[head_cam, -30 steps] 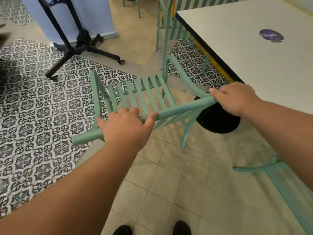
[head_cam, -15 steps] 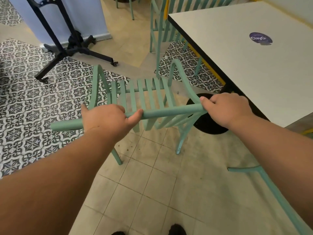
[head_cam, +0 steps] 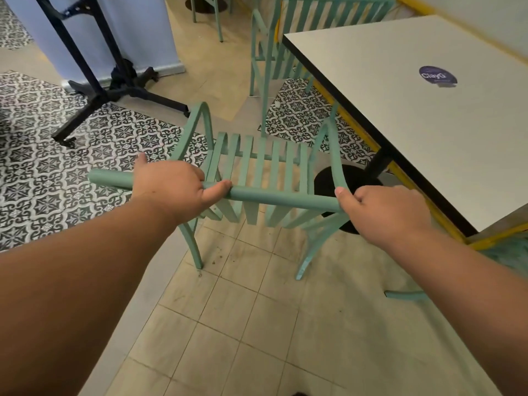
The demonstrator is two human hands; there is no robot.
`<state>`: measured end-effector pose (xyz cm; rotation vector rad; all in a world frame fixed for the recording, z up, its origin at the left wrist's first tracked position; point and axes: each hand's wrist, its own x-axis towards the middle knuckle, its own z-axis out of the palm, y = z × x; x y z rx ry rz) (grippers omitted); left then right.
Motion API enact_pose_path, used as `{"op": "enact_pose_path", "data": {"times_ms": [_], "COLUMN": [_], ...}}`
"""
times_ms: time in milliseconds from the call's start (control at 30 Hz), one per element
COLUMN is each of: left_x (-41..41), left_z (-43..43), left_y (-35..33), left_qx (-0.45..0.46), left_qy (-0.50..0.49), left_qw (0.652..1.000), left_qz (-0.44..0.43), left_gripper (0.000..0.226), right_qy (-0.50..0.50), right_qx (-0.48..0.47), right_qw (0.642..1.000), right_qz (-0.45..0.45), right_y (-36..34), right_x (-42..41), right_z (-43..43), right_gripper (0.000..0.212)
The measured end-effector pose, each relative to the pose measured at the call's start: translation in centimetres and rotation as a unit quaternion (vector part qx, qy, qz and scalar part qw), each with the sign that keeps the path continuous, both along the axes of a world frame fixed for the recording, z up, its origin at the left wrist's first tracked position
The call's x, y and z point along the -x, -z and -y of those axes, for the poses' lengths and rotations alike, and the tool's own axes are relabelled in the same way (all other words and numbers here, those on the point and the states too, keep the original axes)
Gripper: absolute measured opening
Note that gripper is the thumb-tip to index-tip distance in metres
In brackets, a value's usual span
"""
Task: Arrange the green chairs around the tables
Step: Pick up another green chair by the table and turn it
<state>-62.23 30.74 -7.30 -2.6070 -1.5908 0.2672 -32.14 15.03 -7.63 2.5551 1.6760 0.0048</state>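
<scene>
Gripping the rounded top rail of a mint-green slatted armchair [head_cam: 258,164], two bare hands hold it from behind: the left hand [head_cam: 171,187] is wrapped round the rail towards its 9 o'clock end with the thumb lying along the bar, and the right hand [head_cam: 383,212] is curled round the 3 o'clock end where the rail meets the armrest. This chair sits at the centre of the view, its seat facing 12 o'clock. Two of its legs are visible, reaching the beige floor tiles [head_cam: 217,324]; the others are hidden. One white square table with a black edge [head_cam: 385,115] lies at 2 o'clock, just beside the chair's right arm, bearing one round purple sticker [head_cam: 437,76]; its round black base [head_cam: 325,181] shows past the armrest. A second green slatted chair [head_cam: 274,52] stands at 12 o'clock against the table's far side, and the legs of a third [head_cam: 218,21] show beyond it. One green curved bar [head_cam: 405,295] at 4 o'clock cannot be identified. One black wheeled stand [head_cam: 120,87] rests at 10 o'clock on the black-and-white patterned tiles [head_cam: 57,172].
</scene>
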Motion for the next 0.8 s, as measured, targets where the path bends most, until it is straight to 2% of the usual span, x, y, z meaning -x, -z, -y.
{"op": "enact_pose_path", "data": {"times_ms": [333, 500, 533, 600, 633, 700, 733, 800], "left_x": [1.8, 2.2, 1.9, 0.6, -0.3, -2.7, -3.9, -5.9], "left_z": [-3.5, -3.5, -3.0, -1.3, 0.0, 2.9, 4.1, 5.8], "left_y": [-0.3, -0.8, -1.0, -1.3, -1.4, -1.4, -1.0, 0.2], "left_qx": [0.011, 0.033, 0.036, 0.025, 0.029, 0.070, 0.096, 0.120], "left_qy": [0.026, -0.004, -0.027, -0.124, -0.191, -0.294, -0.310, -0.305], "left_qw": [1.000, 0.999, 0.999, 0.987, 0.966, 0.903, 0.883, 0.880], "left_qz": [0.011, -0.029, -0.007, 0.096, 0.170, 0.304, 0.338, 0.342], "left_gripper": [0.085, 0.084, 0.076, 0.056, 0.062, 0.094, 0.105, 0.113], "right_qy": [0.011, -0.004, -0.004, -0.016, -0.032, -0.089, -0.110, -0.132], "right_qx": [0.029, 0.051, 0.062, 0.061, 0.056, 0.063, 0.080, 0.114], "right_qw": [0.999, 0.998, 0.997, 0.996, 0.993, 0.977, 0.967, 0.952], "right_qz": [-0.025, -0.037, -0.038, -0.068, -0.102, -0.182, -0.216, -0.251], "right_y": [-1.7, -1.9, -2.1, -2.2, -2.2, -2.3, -2.3, -2.0], "right_x": [3.8, 5.4, 5.3, 4.8, 4.6, 4.1, 4.1, 4.2], "right_z": [0.6, 1.3, 1.3, 1.2, 1.2, 0.8, 0.5, 0.1], "right_gripper": [0.071, 0.070, 0.070, 0.068, 0.066, 0.073, 0.074, 0.065]}}
